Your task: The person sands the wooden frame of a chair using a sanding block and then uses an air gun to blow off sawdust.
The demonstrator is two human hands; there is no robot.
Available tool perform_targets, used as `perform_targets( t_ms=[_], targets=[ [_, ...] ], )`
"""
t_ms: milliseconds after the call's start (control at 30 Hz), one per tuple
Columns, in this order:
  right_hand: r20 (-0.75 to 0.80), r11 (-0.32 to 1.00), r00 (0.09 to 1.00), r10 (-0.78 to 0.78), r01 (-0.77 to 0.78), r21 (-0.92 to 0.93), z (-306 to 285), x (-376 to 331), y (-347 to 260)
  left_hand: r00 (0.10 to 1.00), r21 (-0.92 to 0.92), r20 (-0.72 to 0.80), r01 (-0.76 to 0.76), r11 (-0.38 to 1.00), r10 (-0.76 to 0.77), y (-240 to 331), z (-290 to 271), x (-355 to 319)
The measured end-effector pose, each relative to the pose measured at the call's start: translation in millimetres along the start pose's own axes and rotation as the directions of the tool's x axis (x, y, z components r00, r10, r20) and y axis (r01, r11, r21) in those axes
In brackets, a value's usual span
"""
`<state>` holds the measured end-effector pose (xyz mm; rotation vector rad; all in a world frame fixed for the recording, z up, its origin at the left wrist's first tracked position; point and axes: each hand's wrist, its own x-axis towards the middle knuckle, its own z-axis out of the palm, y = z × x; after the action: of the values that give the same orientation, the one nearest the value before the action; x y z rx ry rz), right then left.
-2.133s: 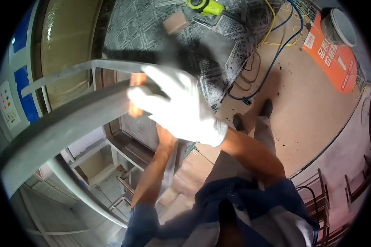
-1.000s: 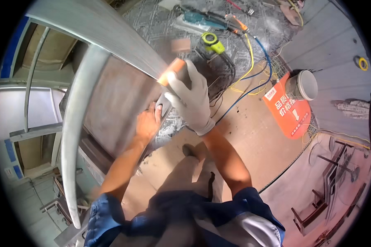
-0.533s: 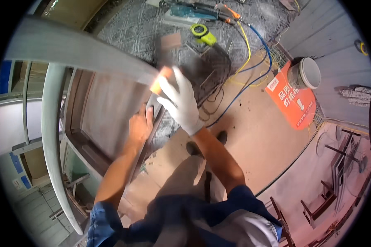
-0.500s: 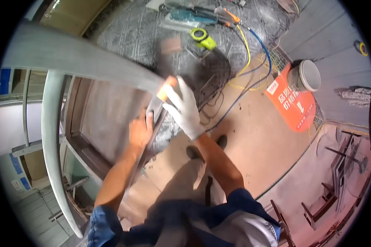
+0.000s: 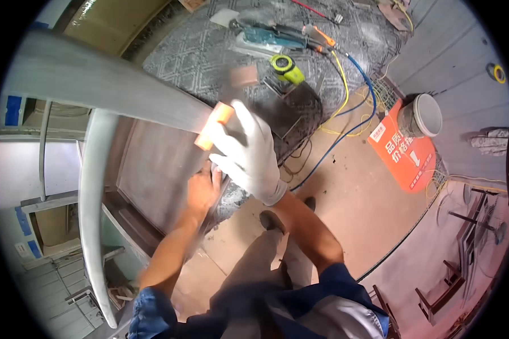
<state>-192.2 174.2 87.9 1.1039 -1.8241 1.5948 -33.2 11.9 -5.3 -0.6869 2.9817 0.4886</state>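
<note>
Shifted lower, gloved right hand fingers pinch orange block against grey frame above dusty floor.

Two hands show: one gloved right hand gripping one orange block, and one bare left hand. The floor carries one white bucket, one orange bag, one yellow-green tape measure and one blue power tool. One yellow tape roll lies apart.

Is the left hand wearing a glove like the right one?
No, the left hand is bare on the wooden panel, while the right hand wears a white glove.
</note>
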Motion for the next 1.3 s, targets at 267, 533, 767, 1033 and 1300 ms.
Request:
perform_targets(
  t_ms=[267,533,767,1033,1300],
  targets=[
    [-0.378,0.937,0.880,-0.288,0.340,0.077,-12,184,-89,0.941,0.024,-0.191,-0.280,0.960,0.279,-15,7,4],
    [0.254,0.940,0.911,0.326,-0.283,-0.191,8,-145,60,0.998,-0.038,0.012,0.054,0.998,-0.054,10,-7,-1],
    [0.076,0.934,0.931,0.357,-0.356,-0.029,33,-117,37,0.991,-0.096,0.024,0.130,0.987,-0.128,14,-14,2],
    [0.025,0.839,0.839,0.544,-0.544,-0.019,26,-145,42,0.996,-0.131,-0.061,0.057,0.990,-0.065,7,-3,3],
    [-0.196,0.621,0.635,0.748,-0.562,0.546,105,-197,-51,0.983,-0.249,-0.023,0.173,0.953,-0.184,4,-7,-1]
  ],
)
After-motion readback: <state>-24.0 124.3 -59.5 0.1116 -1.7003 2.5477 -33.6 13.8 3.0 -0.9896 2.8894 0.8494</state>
